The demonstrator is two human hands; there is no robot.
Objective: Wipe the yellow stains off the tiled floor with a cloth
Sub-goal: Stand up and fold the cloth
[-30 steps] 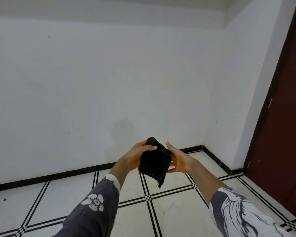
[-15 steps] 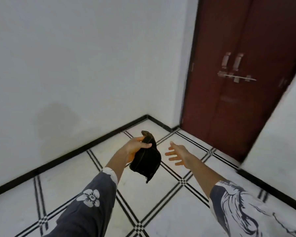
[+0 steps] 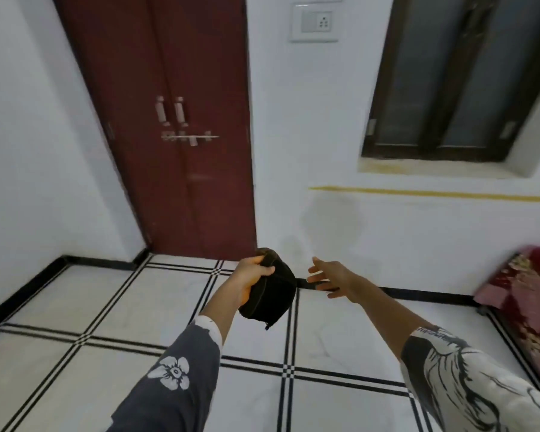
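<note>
Black cloth (image 3: pixel 270 291) gripped in left hand (image 3: pixel 251 280) above tiled floor (image 3: pixel 122 307); right hand (image 3: pixel 331 277) fingers spread, holding nothing.

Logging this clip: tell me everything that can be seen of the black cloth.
The black cloth is a soft, bunched bundle, fabric by its look, with a stitched hem line showing and a loose corner hanging at the bottom. It is held in the air above the tiled floor, not touching it. The left hand grips its upper edge, thumb curled over the top. The right hand, fingers spread, is beside it and apart from it.
</note>
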